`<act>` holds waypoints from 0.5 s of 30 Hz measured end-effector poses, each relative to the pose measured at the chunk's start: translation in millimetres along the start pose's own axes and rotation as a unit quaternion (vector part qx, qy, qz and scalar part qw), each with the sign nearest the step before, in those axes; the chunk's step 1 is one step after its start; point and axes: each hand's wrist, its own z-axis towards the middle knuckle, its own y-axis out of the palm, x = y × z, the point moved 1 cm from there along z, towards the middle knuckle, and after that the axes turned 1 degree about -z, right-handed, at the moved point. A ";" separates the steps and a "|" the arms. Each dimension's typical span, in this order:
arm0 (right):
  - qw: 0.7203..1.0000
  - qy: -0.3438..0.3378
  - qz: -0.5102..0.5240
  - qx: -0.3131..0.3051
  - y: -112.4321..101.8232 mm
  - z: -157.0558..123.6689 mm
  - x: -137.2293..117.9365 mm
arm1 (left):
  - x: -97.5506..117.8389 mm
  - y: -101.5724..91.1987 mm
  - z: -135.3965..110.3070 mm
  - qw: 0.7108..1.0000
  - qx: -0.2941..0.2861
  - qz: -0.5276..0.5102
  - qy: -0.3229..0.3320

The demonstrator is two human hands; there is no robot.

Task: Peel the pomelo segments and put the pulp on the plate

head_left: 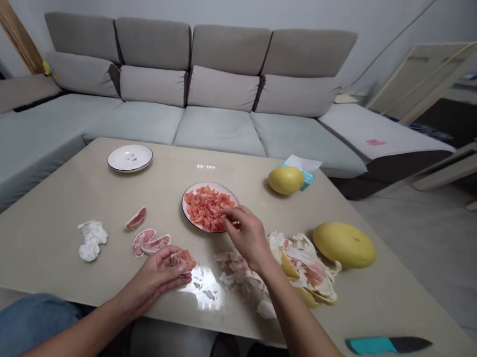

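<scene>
Gripping a segment (189,260) in the left hand (160,274) inside the table's (159,190) near edge, with its bare end to the right. Curling the right hand (248,235) over the plate's (226,190) right side, cannot tell whether pinching anything; nearer with it to the plate, mid-table, ahead-right of the segment.

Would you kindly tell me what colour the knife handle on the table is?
The knife handle is turquoise; it shows best in the head view, at the lower right.
</scene>
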 end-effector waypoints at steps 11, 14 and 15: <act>0.937 0.201 0.244 -0.147 23.8 -110.0 -28.3 | -20.4 18.6 -8.2 0.993 -0.087 0.083 0.005; 0.921 0.214 0.284 -0.158 25.9 -111.4 -22.9 | -20.0 22.0 -8.8 0.992 -0.088 0.089 -0.006; 0.912 0.223 0.303 -0.163 26.1 -111.6 -21.7 | -19.6 22.7 -8.8 0.992 -0.091 0.089 -0.010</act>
